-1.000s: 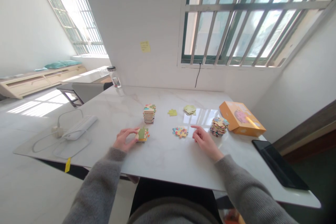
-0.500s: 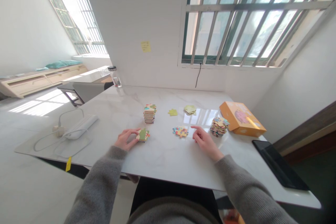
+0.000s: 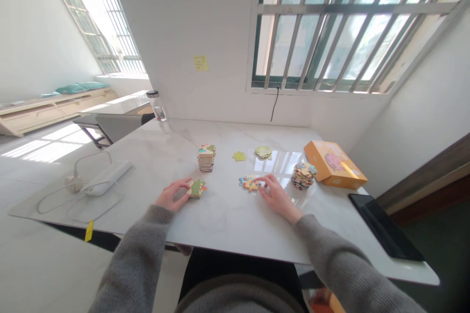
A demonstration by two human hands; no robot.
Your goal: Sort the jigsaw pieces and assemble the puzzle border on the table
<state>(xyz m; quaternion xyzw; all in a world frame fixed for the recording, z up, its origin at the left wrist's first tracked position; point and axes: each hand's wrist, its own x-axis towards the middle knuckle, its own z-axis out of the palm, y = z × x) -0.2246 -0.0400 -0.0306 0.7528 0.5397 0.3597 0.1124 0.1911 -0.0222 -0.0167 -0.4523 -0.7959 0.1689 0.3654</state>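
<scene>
My left hand (image 3: 175,194) rests on the table, thumb and fingers closed on the left edge of a low stack of puzzle pieces (image 3: 198,188) with a green piece on top. My right hand (image 3: 274,196) reaches over to a small group of colourful puzzle pieces (image 3: 248,184). Its thumb and forefinger are apart at the group's right edge; a firm hold does not show. Behind the low stack stands a tall stack of puzzle pieces (image 3: 206,159). Another tall, uneven stack of pieces (image 3: 303,177) is right of my right hand.
Farther back lie a single green piece (image 3: 239,156) and a green pile (image 3: 263,152). An orange box (image 3: 336,166) and a black tablet-like slab (image 3: 384,227) are at the right. A white power strip (image 3: 108,177) with cables lies left; a bottle (image 3: 157,107) stands at the far-left corner.
My right hand has moved left, its fingertips now at the colourful pieces. My left hand stays at the low stack. The whole view has shifted slightly.
</scene>
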